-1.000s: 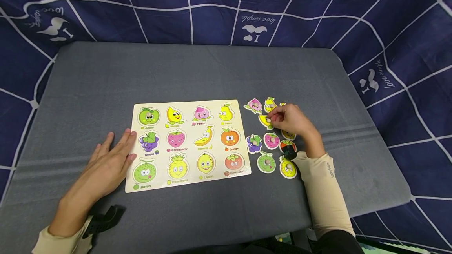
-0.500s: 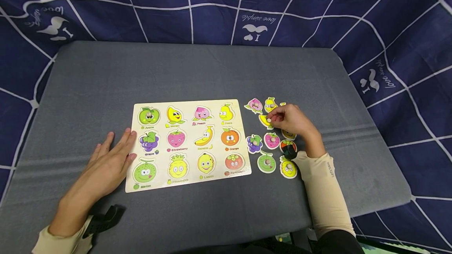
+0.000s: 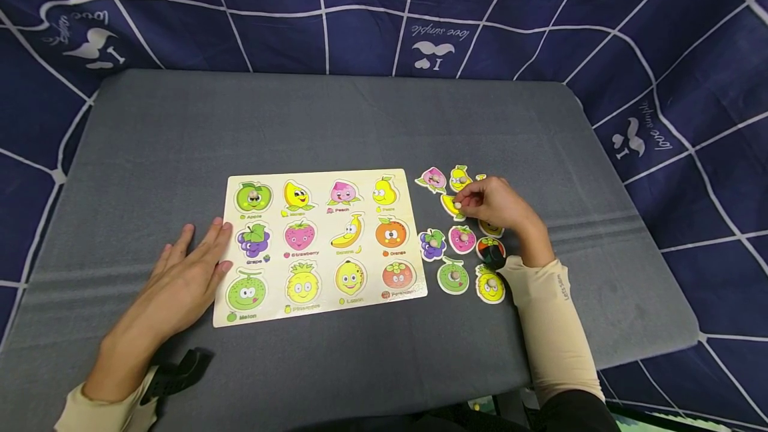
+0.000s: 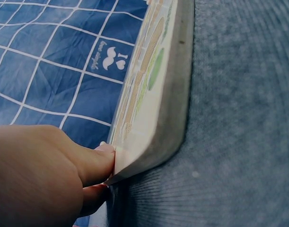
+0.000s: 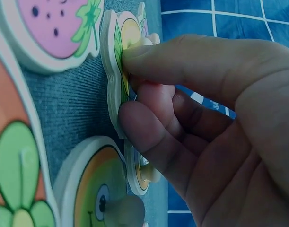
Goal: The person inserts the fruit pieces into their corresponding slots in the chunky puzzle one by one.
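Note:
A wooden fruit puzzle board (image 3: 327, 245) lies on the grey table, with the knobbed apple piece (image 3: 253, 197) in its top-left place. My left hand (image 3: 186, 279) lies with straight fingers against the board's left edge; the left wrist view has the thumb at its corner. To the right of the board, the thumb and fingers of my right hand (image 3: 495, 204) pinch at the knob of a yellow mango puzzle piece (image 3: 451, 208) with green leaves. The right wrist view shows the mango piece (image 5: 117, 75) standing close under the fingertips, its face partly hidden by them.
Several loose knobbed pieces lie round the right hand: peach (image 3: 432, 180), pear (image 3: 459, 179), grape (image 3: 432, 245), strawberry (image 3: 462, 240), melon (image 3: 453, 277) and pineapple (image 3: 490, 285). Others are partly covered by the hand and wrist strap. A blue checked curtain (image 3: 360, 39) borders the table.

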Motion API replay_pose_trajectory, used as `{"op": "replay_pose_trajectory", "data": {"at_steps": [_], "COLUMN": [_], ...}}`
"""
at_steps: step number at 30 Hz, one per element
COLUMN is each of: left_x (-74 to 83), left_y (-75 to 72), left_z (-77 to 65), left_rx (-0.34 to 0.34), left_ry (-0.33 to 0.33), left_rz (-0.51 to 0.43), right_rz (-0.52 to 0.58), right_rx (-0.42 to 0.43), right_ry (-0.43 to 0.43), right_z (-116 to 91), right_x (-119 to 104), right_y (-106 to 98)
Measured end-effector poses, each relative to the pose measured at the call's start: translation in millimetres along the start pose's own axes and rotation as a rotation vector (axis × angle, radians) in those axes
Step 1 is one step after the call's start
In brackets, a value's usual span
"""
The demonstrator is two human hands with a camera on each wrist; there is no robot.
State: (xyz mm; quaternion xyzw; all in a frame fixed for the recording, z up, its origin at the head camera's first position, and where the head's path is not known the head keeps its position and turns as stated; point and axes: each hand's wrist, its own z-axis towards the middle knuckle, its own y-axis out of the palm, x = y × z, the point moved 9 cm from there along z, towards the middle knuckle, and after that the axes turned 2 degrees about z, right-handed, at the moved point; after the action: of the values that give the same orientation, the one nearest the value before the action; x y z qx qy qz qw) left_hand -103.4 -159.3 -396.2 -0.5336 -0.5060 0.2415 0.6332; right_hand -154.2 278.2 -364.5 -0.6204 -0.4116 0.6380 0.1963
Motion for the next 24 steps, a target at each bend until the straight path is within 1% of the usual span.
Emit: {"op": "replay_pose_trajectory", "data": {"at_steps": [4, 14, 18, 24], "left_x": [-0.2, 0.0, 0.2, -0.1], "left_y": [0.5, 0.4, 0.2, 1.3], "left_z": [0.3, 0.1, 0.4, 0.0], "left_rx": [0.000, 0.006, 0.008, 0.004], "left_ry": [0.001, 0.011, 0.016, 0.007], "left_rz": [0.000, -0.001, 0.001, 0.004], "right_rz": [-0.002, -0.025, -0.041, -0.055], "right_rx": [-0.006, 0.031, 0.029, 0.027], "right_ry": [-0.002, 0.005, 0.015, 0.023], "right_z": [0, -2, -2, 0], "right_x": [0, -3, -5, -12], "right_y": [0, -6, -6, -6]}}
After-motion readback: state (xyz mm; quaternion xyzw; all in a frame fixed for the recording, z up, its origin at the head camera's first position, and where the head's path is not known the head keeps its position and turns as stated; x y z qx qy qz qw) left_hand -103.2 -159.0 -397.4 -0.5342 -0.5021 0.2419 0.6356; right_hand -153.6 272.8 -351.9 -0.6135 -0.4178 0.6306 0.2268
